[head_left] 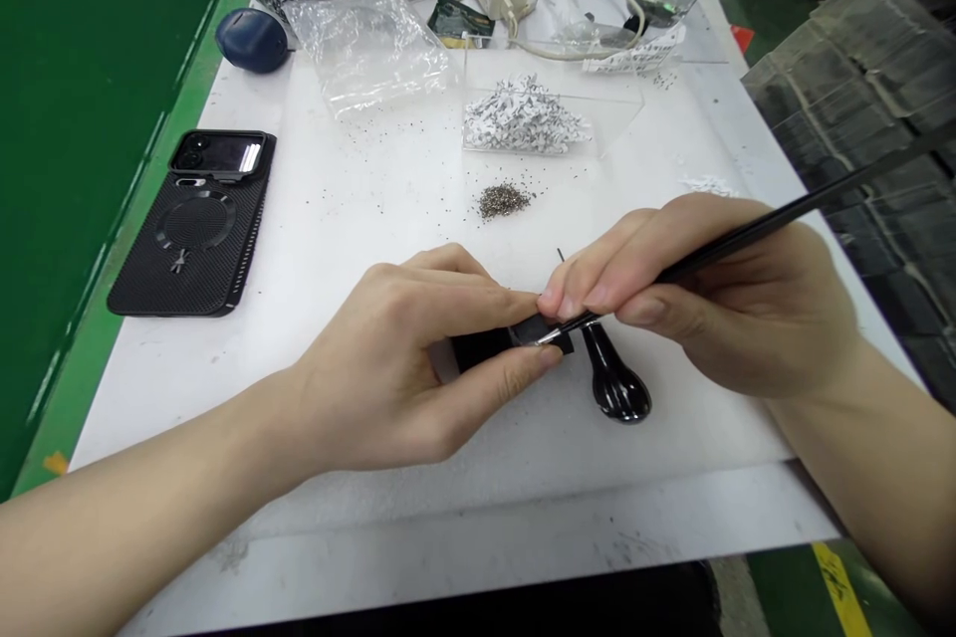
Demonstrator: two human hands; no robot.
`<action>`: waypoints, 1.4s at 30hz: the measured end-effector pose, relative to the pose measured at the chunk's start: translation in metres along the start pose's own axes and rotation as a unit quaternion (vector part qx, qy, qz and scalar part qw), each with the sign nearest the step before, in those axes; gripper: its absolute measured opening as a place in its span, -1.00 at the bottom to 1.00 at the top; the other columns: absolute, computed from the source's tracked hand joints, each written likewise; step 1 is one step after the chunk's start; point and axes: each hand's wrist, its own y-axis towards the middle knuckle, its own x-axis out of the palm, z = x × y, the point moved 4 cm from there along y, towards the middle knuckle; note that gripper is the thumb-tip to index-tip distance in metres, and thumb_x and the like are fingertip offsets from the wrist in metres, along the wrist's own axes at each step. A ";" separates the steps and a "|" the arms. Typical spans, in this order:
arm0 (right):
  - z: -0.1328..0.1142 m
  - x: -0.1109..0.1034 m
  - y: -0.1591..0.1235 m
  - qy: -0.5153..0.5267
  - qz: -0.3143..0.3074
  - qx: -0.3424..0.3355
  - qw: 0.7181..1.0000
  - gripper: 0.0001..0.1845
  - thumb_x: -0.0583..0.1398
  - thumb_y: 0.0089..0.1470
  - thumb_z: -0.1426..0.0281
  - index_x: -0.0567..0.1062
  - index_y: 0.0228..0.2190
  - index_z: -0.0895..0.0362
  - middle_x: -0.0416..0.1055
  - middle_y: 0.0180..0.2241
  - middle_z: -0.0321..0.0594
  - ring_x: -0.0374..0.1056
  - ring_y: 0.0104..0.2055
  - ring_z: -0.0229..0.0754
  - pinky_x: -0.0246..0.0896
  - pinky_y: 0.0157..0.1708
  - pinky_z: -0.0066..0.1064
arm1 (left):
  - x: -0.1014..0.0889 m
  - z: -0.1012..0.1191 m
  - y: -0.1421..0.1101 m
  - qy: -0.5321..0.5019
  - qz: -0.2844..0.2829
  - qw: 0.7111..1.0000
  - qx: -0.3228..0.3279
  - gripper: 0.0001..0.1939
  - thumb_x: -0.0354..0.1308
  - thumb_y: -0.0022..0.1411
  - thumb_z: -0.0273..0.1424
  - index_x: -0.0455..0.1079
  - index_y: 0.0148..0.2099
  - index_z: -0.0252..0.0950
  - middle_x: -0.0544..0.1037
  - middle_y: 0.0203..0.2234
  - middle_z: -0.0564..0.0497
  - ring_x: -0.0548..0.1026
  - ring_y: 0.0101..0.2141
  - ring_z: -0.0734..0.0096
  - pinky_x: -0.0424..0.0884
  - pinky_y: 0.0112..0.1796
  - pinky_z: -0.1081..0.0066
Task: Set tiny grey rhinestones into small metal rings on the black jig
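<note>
Left grip (pixel 380 368) is clenched on a small flat black piece (pixel 534 333), pinched between thumb and fingertips over the middle of the white tabletop (pixel 336 219). Right grip (pixel 717 299) holds slim black tweezers (pixel 754 234) like a pen, with the metal tip at the piece. I'd guess the piece is light, fairly stiff and maybe a bit slippery, so I'd take it by the edges, not the face. Just beside it lies a glossy black spoon-shaped object (pixel 616 378). Further up there's a heap of tiny dark granules (pixel 504 201), and off left a phone in a black case (pixel 190 229).
</note>
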 end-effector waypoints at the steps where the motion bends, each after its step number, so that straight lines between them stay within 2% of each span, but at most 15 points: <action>1: 0.000 0.000 0.000 -0.001 0.000 0.001 1.000 -0.71 0.38 0.27 0.67 0.75 -0.04 0.16 0.73 -0.13 -0.12 0.72 -0.05 -0.04 0.71 0.02 -0.14 | 0.000 0.000 0.000 -0.002 0.000 1.000 0.000 -0.90 0.32 0.53 -0.44 0.68 -0.05 -0.20 0.81 -0.21 0.11 0.67 -0.32 0.40 0.65 -0.11 0.29; 8: 0.001 0.000 0.001 0.012 -0.003 -0.003 1.000 -0.72 0.40 0.27 0.65 0.75 -0.05 0.16 0.74 -0.14 -0.12 0.73 -0.05 -0.04 0.72 0.04 -0.16 | 0.000 0.003 0.003 -0.015 -0.004 1.000 0.000 -0.92 0.32 0.52 -0.47 0.67 -0.08 -0.26 0.81 -0.23 0.07 0.68 -0.32 0.38 0.63 -0.12 0.27; 15: 0.000 -0.002 0.002 0.022 -0.028 0.007 0.999 -0.78 0.40 0.29 0.62 0.74 -0.07 0.17 0.75 -0.14 -0.10 0.73 -0.01 -0.05 0.71 0.10 -0.20 | -0.004 0.009 0.004 0.001 -0.036 0.999 -0.024 -0.91 0.31 0.53 -0.48 0.67 -0.05 -0.29 0.81 -0.21 0.05 0.68 -0.31 0.36 0.64 -0.09 0.27; 23: 0.005 -0.004 0.004 0.033 -0.043 0.014 0.998 -0.80 0.41 0.30 0.60 0.75 -0.09 0.14 0.75 -0.14 -0.13 0.72 -0.02 -0.08 0.70 0.08 -0.22 | -0.003 0.006 0.003 0.005 -0.035 0.999 -0.021 -0.85 0.31 0.54 -0.47 0.71 -0.05 -0.17 0.83 -0.10 0.07 0.71 -0.26 0.35 0.66 -0.07 0.27; 26: 0.008 -0.004 0.004 0.022 -0.041 -0.013 0.999 -0.78 0.42 0.28 0.60 0.76 -0.09 0.12 0.75 -0.15 -0.15 0.73 -0.05 -0.08 0.71 0.03 -0.22 | -0.003 0.005 0.002 0.013 -0.043 0.999 -0.029 -0.86 0.32 0.53 -0.44 0.72 -0.03 -0.15 0.82 -0.13 0.05 0.73 -0.23 0.32 0.67 -0.08 0.28; 30: 0.004 -0.004 0.004 0.016 0.011 -0.024 1.000 -0.76 0.42 0.28 0.56 0.76 -0.08 0.03 0.74 -0.17 -0.21 0.71 -0.16 -0.09 0.70 -0.14 -0.21 | -0.004 0.004 0.000 0.015 -0.042 0.998 -0.044 -0.86 0.33 0.53 -0.42 0.72 0.02 -0.18 0.82 -0.17 0.01 0.73 -0.20 0.27 0.69 -0.10 0.28; 32: -0.010 -0.008 0.003 -0.057 0.073 -0.024 0.995 -0.82 0.43 0.30 0.47 0.76 -0.12 -0.05 0.71 -0.18 -0.24 0.64 -0.21 -0.10 0.63 -0.22 -0.19 | -0.005 0.005 -0.001 0.017 -0.031 0.999 -0.042 -0.85 0.32 0.53 -0.42 0.71 0.04 -0.20 0.83 -0.13 0.01 0.74 -0.20 0.26 0.69 -0.07 0.25; 34: -0.028 -0.016 0.002 -0.229 0.118 -0.024 0.966 -0.91 0.47 0.29 0.38 0.74 -0.21 -0.10 0.67 -0.24 -0.25 0.54 -0.25 -0.10 0.49 -0.25 -0.16 | -0.005 0.006 -0.001 0.023 -0.023 0.999 -0.038 -0.84 0.32 0.53 -0.42 0.71 0.05 -0.21 0.83 -0.12 0.01 0.74 -0.21 0.26 0.70 -0.05 0.22; 35: -0.034 -0.021 0.002 -0.327 0.108 -0.012 0.939 -0.95 0.46 0.31 0.33 0.73 -0.24 -0.11 0.62 -0.30 -0.23 0.47 -0.30 -0.10 0.39 -0.31 -0.15 | -0.004 0.006 -0.001 0.025 -0.021 0.999 -0.036 -0.84 0.33 0.52 -0.42 0.71 0.05 -0.21 0.83 -0.12 0.01 0.73 -0.21 0.26 0.70 -0.05 0.21; 37: -0.036 -0.032 0.001 -0.465 0.012 0.033 0.885 -0.92 0.38 0.38 0.34 0.73 -0.18 -0.10 0.62 -0.21 -0.17 0.47 -0.29 -0.10 0.34 -0.31 -0.14 | -0.004 0.005 -0.001 0.028 -0.019 0.999 -0.033 -0.84 0.33 0.52 -0.43 0.72 0.06 -0.22 0.83 -0.11 0.01 0.72 -0.19 0.25 0.70 -0.08 0.21; 39: -0.033 -0.045 -0.001 -0.513 -0.070 -0.015 0.855 -0.75 0.28 0.32 0.47 0.73 -0.15 -0.11 0.66 -0.19 -0.17 0.51 -0.26 -0.05 0.32 -0.34 -0.15 | -0.003 0.004 -0.001 0.032 -0.017 0.999 -0.031 -0.83 0.34 0.52 -0.42 0.72 0.07 -0.25 0.83 -0.11 -0.02 0.71 -0.17 0.24 0.70 -0.11 0.23; 42: -0.019 -0.059 -0.006 -0.523 -0.119 0.015 0.844 -0.74 0.29 0.24 0.45 0.73 -0.14 -0.10 0.66 -0.17 -0.15 0.49 -0.30 -0.03 0.27 -0.38 -0.17 | -0.003 0.003 -0.001 0.038 -0.016 0.999 -0.032 -0.81 0.33 0.53 -0.40 0.72 0.09 -0.30 0.83 -0.10 -0.05 0.69 -0.12 0.22 0.70 -0.10 0.25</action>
